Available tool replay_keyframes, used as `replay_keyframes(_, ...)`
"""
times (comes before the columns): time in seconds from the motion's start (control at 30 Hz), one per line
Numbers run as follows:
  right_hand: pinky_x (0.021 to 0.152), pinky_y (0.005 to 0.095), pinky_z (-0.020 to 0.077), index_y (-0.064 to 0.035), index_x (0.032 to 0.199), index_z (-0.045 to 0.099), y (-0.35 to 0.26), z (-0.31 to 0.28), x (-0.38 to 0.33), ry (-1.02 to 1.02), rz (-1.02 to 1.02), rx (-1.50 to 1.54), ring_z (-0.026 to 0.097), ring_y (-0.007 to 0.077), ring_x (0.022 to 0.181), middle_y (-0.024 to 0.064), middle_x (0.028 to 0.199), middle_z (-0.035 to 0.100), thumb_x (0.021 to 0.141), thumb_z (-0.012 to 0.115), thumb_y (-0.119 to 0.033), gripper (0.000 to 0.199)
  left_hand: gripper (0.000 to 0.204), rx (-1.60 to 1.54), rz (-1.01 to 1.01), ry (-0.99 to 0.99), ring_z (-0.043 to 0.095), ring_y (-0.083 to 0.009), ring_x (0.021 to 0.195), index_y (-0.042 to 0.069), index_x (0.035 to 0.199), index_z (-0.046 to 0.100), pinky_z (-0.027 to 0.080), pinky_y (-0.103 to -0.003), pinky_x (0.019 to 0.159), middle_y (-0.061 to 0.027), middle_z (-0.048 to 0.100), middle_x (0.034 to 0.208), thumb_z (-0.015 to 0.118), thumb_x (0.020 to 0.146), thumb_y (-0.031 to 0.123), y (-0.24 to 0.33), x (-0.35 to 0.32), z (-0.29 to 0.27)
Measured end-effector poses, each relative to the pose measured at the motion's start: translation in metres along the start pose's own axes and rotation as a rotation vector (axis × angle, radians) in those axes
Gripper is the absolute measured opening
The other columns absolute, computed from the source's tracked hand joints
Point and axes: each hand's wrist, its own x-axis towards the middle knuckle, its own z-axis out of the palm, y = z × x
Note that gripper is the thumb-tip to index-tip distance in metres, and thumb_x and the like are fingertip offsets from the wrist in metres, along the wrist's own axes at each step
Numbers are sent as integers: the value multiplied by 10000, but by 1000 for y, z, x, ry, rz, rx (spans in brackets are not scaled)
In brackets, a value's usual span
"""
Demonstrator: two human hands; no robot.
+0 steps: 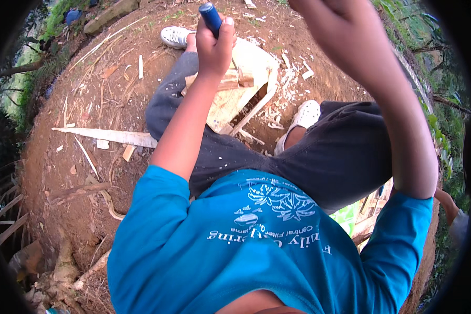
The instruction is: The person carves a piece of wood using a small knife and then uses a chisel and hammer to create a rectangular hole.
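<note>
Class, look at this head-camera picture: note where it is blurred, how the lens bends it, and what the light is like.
Head view: the right hand, close to the lens at the top edge, is blurred; the left hand gripping a blue handle is sharper; fisheye curves the dirt ground into a dark rim; soft, even daylight, no hard shadows or glare.

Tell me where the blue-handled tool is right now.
In the head view, the blue-handled tool is top centre, gripped in the left hand, above the pale wooden piece between the person's white shoes.
</note>
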Motion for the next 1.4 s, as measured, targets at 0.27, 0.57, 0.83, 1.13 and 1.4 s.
replay_keyframes(0.27,768,477,521,18,1178,617,12,2,-1,-105,108,-78,681,395,851,239,930,690,1035,533,-168,250,145,-34,28,-8,444,-55,573,97,1019,430,383,-235,516,21,464,705,568,1035,136,1,-2,4)
replay_keyframes(0.57,784,437,510,2,1312,610,6,-21,-15,-317,229,-10,666,347,848,215,930,681,1033,566,-194,343,188,-151,-47,138,406,-52,570,132,1014,430,349,-227,511,29,446,719,575,1063,242,5,6,6)
replay_keyframes(0.83,748,372,505,-5,1354,601,40,-15,-24,-314,40,-28,632,255,815,147,911,666,1047,578,-230,381,142,-77,-97,239,397,-51,538,119,991,447,311,-231,460,28,451,710,566,1046,174,-1,16,7)
replay_keyframes(1.13,834,422,534,41,1330,598,26,-25,-23,-460,234,-5,673,332,912,213,1010,695,1044,559,-227,394,315,-84,109,114,425,-52,514,97,865,459,348,-244,490,43,448,626,670,1027,266,13,-27,14)
replay_keyframes(1.4,858,424,538,55,1332,593,20,-44,-29,-501,144,59,671,333,942,225,1069,689,1040,541,-206,395,226,159,258,54,499,-94,698,54,887,534,419,-268,653,-25,566,766,629,1035,195,9,-64,19)
